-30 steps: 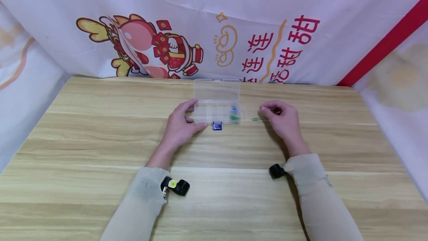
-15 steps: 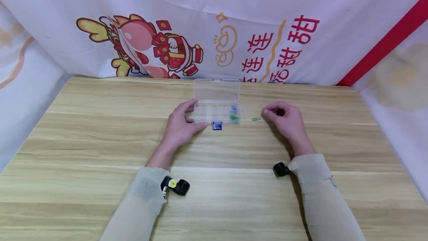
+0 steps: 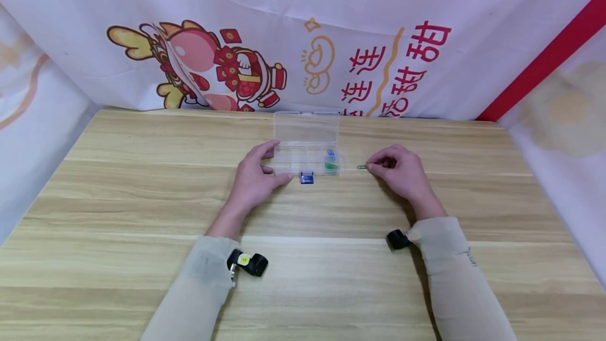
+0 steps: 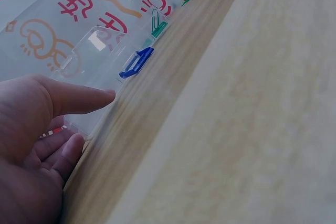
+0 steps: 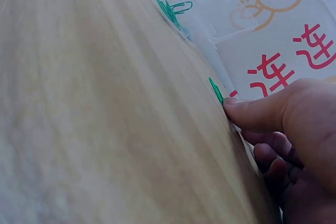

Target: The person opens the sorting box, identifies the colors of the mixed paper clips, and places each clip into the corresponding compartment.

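Observation:
A clear plastic compartment box (image 3: 291,166) stands near the back of the table, its lid (image 3: 306,128) raised and a blue latch (image 3: 306,178) at its front. My left hand (image 3: 255,177) holds the box's left end, thumb along the front side and fingers round the end and back. Green paper clips (image 5: 169,12) lie in the front right compartment, with a small blue item (image 3: 331,152) behind them. To the right of the box, my right hand (image 3: 397,171) pinches one end of a green paper clip (image 5: 216,91) low over the table.
The wooden table (image 3: 303,288) reaches back to a printed white cloth (image 3: 293,67) hanging close behind the raised lid. Each sleeve cuff carries a black wrist camera (image 3: 397,239).
My right hand drew back to the right, leaving the paper clip lying on the table, then came left again and took its right end. The left hand and box stay put.

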The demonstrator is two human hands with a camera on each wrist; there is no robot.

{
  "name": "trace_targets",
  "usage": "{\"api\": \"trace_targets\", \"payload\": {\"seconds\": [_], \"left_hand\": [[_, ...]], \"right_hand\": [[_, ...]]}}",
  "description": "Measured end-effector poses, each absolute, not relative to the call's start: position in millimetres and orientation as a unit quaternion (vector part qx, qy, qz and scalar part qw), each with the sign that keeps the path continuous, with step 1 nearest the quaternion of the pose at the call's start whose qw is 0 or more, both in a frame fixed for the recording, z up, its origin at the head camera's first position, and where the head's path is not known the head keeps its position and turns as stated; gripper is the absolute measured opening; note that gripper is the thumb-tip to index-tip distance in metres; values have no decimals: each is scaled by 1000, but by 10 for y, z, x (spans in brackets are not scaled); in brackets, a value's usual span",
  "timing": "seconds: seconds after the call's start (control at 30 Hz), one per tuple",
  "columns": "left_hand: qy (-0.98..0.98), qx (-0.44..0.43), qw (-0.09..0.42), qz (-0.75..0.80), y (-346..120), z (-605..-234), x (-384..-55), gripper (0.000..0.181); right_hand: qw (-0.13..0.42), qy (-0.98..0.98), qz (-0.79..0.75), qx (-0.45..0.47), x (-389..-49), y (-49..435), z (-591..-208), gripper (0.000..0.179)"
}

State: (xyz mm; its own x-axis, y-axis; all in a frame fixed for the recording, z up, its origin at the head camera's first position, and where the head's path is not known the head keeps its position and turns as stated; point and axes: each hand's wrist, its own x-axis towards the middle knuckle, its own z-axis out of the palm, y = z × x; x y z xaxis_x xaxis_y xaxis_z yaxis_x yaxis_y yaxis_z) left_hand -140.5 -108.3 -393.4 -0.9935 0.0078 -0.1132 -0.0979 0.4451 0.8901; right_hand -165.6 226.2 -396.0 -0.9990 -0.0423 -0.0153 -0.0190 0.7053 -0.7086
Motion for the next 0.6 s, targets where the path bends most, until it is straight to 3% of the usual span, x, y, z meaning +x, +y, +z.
{"api": "trace_targets", "payload": {"seconds": [0.6], "left_hand": [[850, -30, 50, 524, -1071, -3934, -1421, 84]], "right_hand": [[18, 924, -381, -35, -1642, 2216, -3954, 14]]}}
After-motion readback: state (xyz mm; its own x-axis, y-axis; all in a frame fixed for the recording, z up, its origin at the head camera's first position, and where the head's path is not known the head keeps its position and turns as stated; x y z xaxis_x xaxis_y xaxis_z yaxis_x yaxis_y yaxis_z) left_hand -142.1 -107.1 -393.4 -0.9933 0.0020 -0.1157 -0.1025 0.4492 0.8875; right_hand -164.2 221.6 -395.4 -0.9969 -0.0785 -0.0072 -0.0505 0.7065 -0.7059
